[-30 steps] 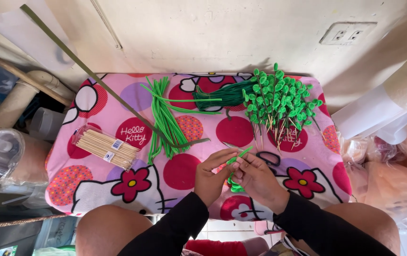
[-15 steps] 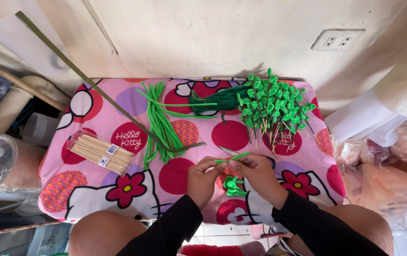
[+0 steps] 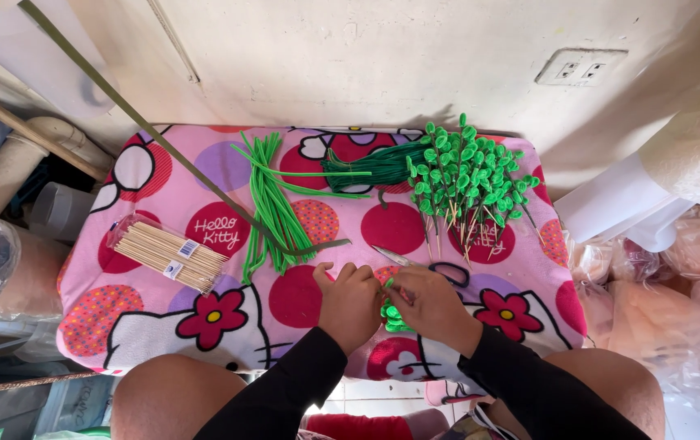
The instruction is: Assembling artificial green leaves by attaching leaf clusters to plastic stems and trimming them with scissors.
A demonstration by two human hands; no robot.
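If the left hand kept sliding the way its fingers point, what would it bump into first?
Probably the loose green strips. The left hand points up the cloth away from the person, slightly leftward, and the strips' lower ends lie just beyond its fingers. Height above the cloth is unclear.

Head camera – straight down, close over table (image 3: 203, 175)
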